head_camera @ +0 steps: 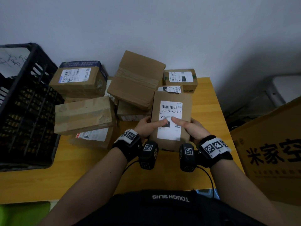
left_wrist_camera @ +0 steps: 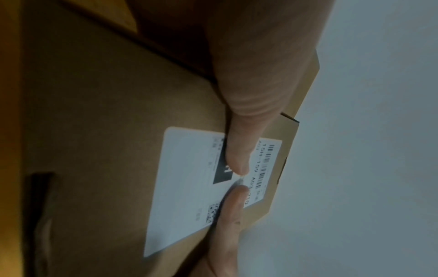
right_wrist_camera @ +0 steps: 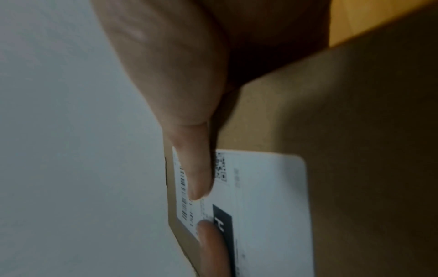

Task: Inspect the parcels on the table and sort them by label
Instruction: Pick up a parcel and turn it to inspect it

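I hold a flat brown parcel [head_camera: 171,97] above the yellow table [head_camera: 81,168], label side up. Its white label [head_camera: 169,134] reads 15H-159-A03-210. My left hand [head_camera: 149,126] grips the parcel's left edge with the thumb across the label. My right hand [head_camera: 191,128] grips the right edge, thumb on the label too. In the left wrist view the thumb [left_wrist_camera: 239,150] lies on the label [left_wrist_camera: 184,196]. The right wrist view shows my right thumb [right_wrist_camera: 196,168] on the label [right_wrist_camera: 267,196]. Behind lies a pile of parcels [head_camera: 135,82].
A black plastic crate [head_camera: 24,103] stands at the table's left. A large yellow printed carton [head_camera: 273,152] sits beside the table on the right. Several labelled boxes [head_camera: 78,79] crowd the table's far half against the wall. A small box [head_camera: 180,79] is at back right.
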